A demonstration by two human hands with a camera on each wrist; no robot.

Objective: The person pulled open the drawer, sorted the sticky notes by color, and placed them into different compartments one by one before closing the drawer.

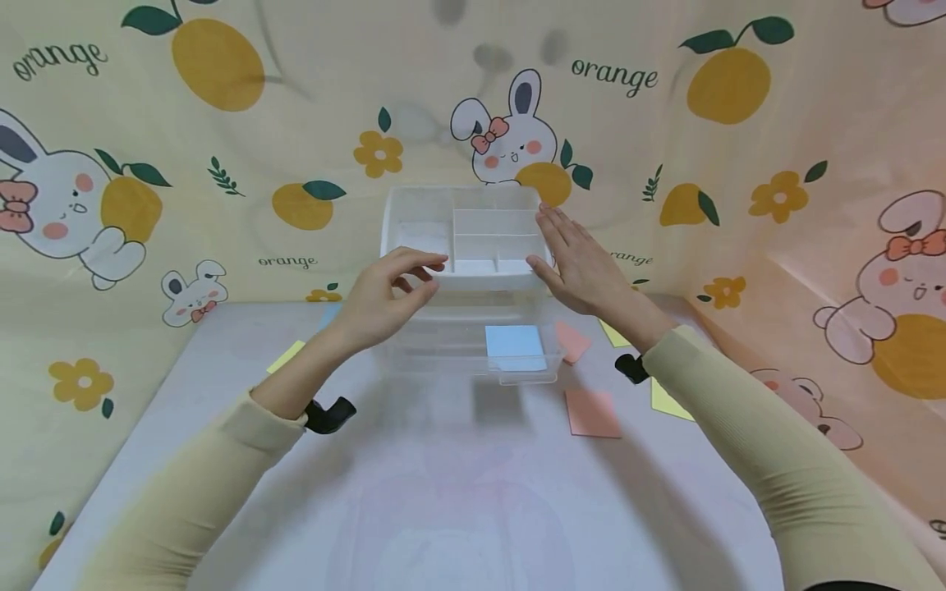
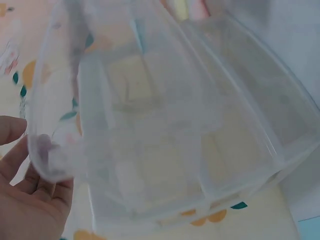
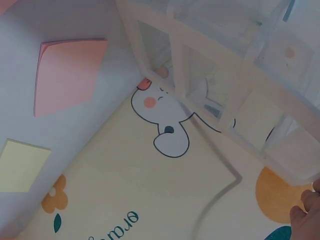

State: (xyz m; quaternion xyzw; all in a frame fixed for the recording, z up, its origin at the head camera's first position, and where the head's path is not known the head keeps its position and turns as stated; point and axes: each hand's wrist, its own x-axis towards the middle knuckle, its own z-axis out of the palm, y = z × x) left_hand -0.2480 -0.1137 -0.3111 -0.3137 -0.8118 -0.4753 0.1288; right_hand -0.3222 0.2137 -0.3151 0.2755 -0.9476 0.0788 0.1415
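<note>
A clear plastic drawer organizer stands on the table, with a divided compartment tray at its top. Below, a see-through drawer juts forward, and a blue paper square shows in its right part. My left hand is at the top's front left corner, fingers loosely bent. In the left wrist view, its fingers lie by the rounded corner of a clear plastic panel; whether they touch it I cannot tell. My right hand lies along the organizer's upper right side with fingers straight. The right wrist view catches only its fingertips.
Pink paper squares lie right of the organizer, with yellow ones farther right. Another yellow square and a blue one are on the left. A printed cloth with rabbits and oranges hangs close behind.
</note>
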